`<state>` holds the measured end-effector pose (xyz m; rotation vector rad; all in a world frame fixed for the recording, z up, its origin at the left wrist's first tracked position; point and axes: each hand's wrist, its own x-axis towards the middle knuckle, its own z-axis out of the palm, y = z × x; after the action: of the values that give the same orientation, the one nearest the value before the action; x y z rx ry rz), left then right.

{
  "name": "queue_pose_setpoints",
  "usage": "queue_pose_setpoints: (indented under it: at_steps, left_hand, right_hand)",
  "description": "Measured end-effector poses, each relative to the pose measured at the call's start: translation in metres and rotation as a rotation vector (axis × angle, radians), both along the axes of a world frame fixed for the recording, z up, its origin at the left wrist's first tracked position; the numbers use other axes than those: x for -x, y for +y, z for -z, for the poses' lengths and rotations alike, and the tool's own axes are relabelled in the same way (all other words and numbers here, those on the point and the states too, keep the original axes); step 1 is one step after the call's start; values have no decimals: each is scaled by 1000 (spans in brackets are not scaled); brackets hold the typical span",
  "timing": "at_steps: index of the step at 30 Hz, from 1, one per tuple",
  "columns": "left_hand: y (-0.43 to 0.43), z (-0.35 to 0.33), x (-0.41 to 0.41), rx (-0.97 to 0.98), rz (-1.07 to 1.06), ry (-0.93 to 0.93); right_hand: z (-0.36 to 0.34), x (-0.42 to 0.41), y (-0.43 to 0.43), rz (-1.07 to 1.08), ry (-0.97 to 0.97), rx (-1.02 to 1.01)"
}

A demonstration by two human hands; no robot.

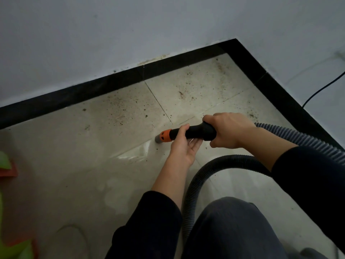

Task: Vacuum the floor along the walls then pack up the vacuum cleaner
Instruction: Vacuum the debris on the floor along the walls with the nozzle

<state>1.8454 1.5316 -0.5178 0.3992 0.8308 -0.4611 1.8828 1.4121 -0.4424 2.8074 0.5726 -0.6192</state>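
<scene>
Right hand [228, 130] grips vacuum handle [197, 132]; left hand [183, 146] holds its front, thumb over. Nozzle tip [158, 139] on tile, well short of black skirting [112, 85]. Risk: hose [214, 165] loop drags tip off line, so dirt [119, 109] near skirting gets missed.

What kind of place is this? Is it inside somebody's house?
Most likely the corner of an indoor room, perhaps in a home. Pale floor tiles meet a black skirting board under plain white walls, and the left hand and right hand hold a vacuum nozzle over scattered dirt.
</scene>
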Motion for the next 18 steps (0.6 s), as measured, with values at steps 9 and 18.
queue_pose_setpoints:
  at_steps: [9,18]
  left_hand:
    - [-7,-8,17,1,-78,77]
    - [8,-7,27,-53,-140,121]
  right_hand:
    - [-5,3,-3,-32,82,-9]
    - [3,7,12,-65,127,-64]
